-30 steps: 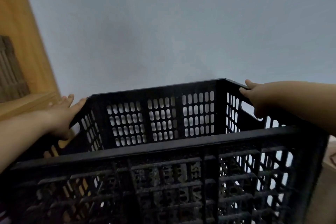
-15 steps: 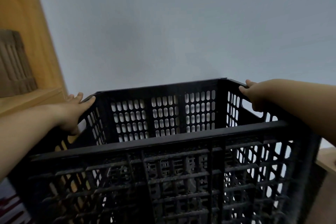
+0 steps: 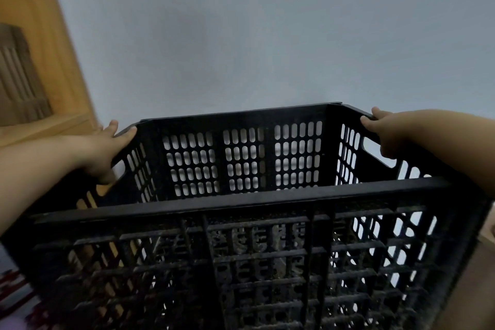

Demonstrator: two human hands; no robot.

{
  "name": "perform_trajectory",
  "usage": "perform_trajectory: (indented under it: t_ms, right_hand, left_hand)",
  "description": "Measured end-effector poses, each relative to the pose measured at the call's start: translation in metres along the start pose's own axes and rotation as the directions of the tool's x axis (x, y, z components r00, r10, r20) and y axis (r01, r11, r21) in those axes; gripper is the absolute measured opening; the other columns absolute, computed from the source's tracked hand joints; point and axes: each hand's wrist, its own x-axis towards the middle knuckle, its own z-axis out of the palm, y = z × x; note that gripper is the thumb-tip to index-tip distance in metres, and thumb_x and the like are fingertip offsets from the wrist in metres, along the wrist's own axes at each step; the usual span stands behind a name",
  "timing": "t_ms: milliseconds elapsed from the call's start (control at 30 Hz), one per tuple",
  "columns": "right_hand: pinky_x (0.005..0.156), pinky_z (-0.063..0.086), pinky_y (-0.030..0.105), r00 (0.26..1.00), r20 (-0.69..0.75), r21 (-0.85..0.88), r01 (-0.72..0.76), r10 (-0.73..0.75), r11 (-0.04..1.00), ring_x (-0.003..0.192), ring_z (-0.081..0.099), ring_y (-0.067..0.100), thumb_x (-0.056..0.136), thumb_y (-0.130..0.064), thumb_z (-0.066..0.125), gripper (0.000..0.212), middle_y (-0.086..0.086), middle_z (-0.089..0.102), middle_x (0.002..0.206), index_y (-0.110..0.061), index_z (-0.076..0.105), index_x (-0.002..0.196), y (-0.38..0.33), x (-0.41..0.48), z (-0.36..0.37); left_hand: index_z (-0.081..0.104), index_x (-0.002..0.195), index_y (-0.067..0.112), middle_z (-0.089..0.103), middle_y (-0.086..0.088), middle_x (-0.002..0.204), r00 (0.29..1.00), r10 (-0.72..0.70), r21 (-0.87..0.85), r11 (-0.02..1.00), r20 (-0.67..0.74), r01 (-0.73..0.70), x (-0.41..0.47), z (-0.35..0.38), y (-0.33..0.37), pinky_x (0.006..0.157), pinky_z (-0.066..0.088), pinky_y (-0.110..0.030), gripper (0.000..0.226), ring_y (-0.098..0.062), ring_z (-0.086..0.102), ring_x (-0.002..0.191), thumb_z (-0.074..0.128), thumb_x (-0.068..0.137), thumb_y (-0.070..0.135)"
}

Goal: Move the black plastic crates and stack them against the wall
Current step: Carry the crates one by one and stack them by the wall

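Note:
A black slotted plastic crate (image 3: 241, 198) fills the lower half of the view, its open top tilted towards the pale wall (image 3: 267, 35). My left hand (image 3: 107, 150) grips the crate's left side wall near the handle slot, thumb on the rim. My right hand (image 3: 385, 134) grips the right side wall at its handle slot, fingers curled over the rim. The crate is held up off the floor between both hands. Its far wall is close to the wall; any gap is hidden.
A wooden shelf unit (image 3: 40, 61) stands at the left, with a brown ribbed cardboard object (image 3: 18, 83) on its shelf. Something red shows at the bottom left (image 3: 13, 286). A brown surface edge shows at the right (image 3: 482, 238).
The crate has shifted slightly right and closer to the wall, and the view has tilted. Both hands keep their hold on the side walls.

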Motion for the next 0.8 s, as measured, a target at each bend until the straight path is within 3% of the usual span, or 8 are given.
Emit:
perform_trajectory:
  t_ms: [633,800]
  right_hand:
    - [0.112,0.028,0.038,1.000,-0.008,0.017,0.022,-0.022,1.000,0.143,0.020,0.031,0.084,-0.005,0.049,0.091,0.008,-0.006,0.158,-0.020,-0.013,0.149,-0.004,0.008,0.002]
    - [0.115,0.022,0.039,0.999,0.000,0.014,0.034,-0.034,0.999,0.146,0.012,0.028,0.083,-0.004,0.047,0.089,0.004,-0.015,0.159,-0.021,-0.011,0.149,-0.004,0.009,-0.002]
  left_hand:
    - [-0.022,0.144,0.020,-0.023,-0.017,0.154,0.997,-0.048,-0.078,0.996,-0.059,0.043,0.006,0.010,-0.003,0.116,0.015,-0.041,0.114,-0.034,-0.013,0.143,0.068,0.075,0.010]
    - [-0.023,0.144,0.022,-0.024,-0.017,0.153,0.999,-0.034,-0.080,0.996,-0.040,0.030,0.014,0.012,-0.007,0.117,0.014,-0.041,0.112,-0.034,-0.015,0.143,0.065,0.076,0.010]
